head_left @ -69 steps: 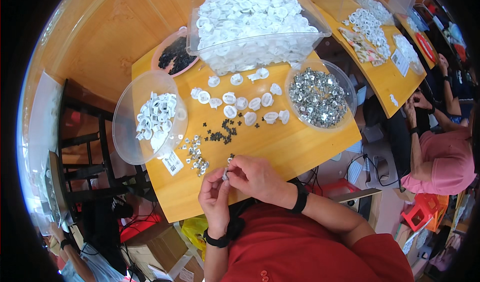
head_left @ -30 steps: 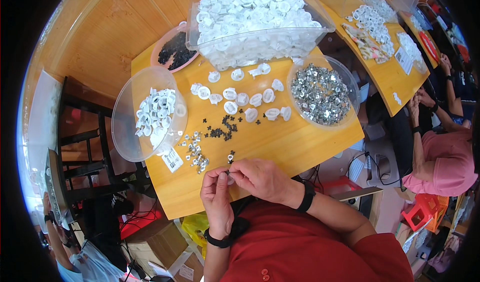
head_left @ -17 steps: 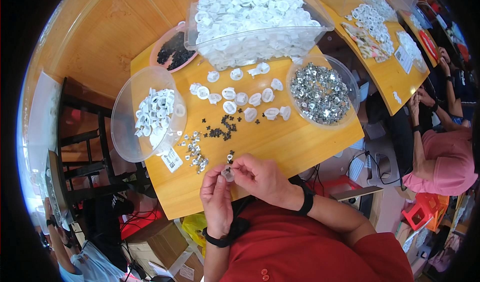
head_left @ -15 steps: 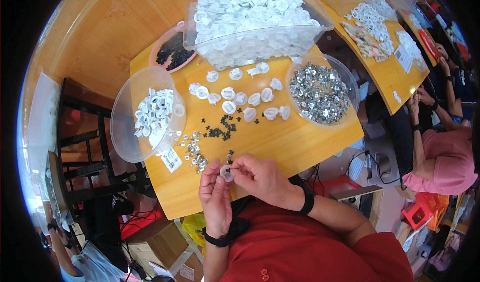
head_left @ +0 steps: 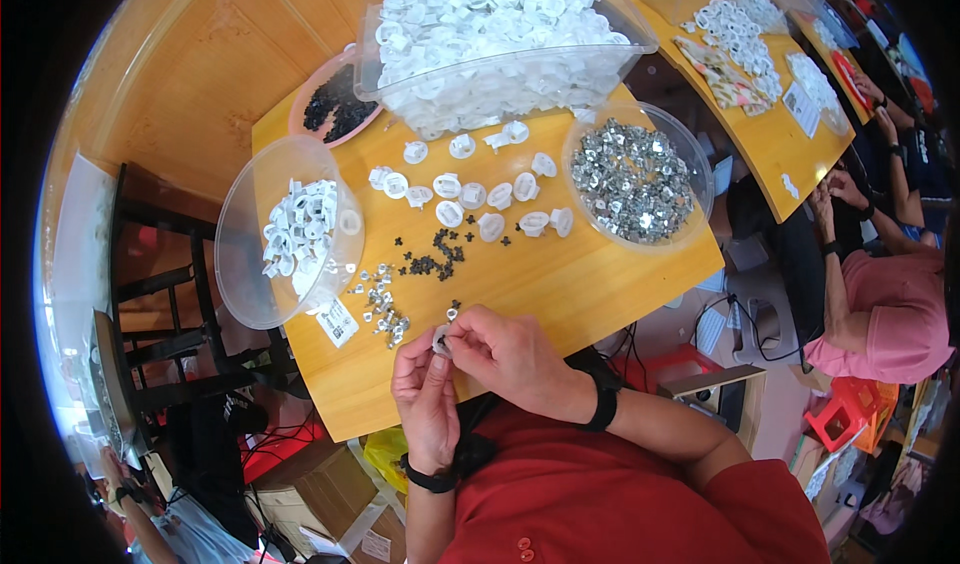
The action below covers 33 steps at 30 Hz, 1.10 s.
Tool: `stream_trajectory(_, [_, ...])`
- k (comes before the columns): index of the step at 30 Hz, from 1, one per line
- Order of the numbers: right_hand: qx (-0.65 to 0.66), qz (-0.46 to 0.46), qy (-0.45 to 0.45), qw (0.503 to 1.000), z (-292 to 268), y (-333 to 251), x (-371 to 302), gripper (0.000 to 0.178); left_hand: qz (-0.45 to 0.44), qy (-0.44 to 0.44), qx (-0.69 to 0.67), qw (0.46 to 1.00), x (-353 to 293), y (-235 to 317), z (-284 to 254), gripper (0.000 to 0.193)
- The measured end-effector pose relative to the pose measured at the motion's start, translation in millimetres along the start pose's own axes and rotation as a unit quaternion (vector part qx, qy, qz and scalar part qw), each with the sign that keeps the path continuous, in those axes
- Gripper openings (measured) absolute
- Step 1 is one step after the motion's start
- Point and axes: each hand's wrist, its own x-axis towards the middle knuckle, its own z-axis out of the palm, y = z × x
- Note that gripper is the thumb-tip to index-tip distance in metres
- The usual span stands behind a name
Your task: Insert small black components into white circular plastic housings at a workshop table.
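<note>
Near the table's front edge, a small white round plastic piece (head_left: 440, 341) is pinched in the fingertips of my left hand (head_left: 428, 404). A dark spot shows at its middle. My right hand (head_left: 515, 361) is closed, thumb and forefinger pressed against the piece; whatever they pinch is hidden. Just beyond my fingers, a small metal piece (head_left: 452, 314) lies by a black bit. Small black cross-shaped parts (head_left: 432, 265) are scattered ahead, with little shiny metal clips (head_left: 383, 304) to their left. Several white round pieces (head_left: 472, 197) lie farther back.
A large clear bin (head_left: 500, 76) heaped with white pieces stands at the back. Around it are a pink bowl (head_left: 298, 114) of black parts, a clear tub (head_left: 235, 264) of white pieces and a round tub (head_left: 706, 189) of metal clips. A person in pink (head_left: 890, 314) sits at right.
The white piece has turned in my fingers and shows more edge-on. Both hands have shifted slightly left. The view has moved a little, so the table things sit slightly left.
</note>
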Motion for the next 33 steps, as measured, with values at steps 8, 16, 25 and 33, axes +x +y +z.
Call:
stream_trajectory(8, [0.103, 0.076, -0.056, 0.990, 7, 5, -6, 0.008, 0.090, 0.010, 0.070, 0.993, -2, -10, -7, 0.028])
stream_trajectory(16, [0.129, 0.075, -0.019, 0.989, 9, 0, -6, 0.008, 0.125, -0.003, 0.106, 0.986, 0, -15, -12, 0.029])
stream_trajectory(25, [0.204, 0.143, -0.050, 0.967, 8, -7, -10, 0.006, 0.131, -0.001, 0.172, 0.976, -6, -3, -1, 0.026])
stream_trajectory(33, [0.225, 0.169, -0.088, 0.956, -4, 4, -7, 0.013, 0.047, 0.005, 0.116, 0.992, -1, 6, 4, 0.023])
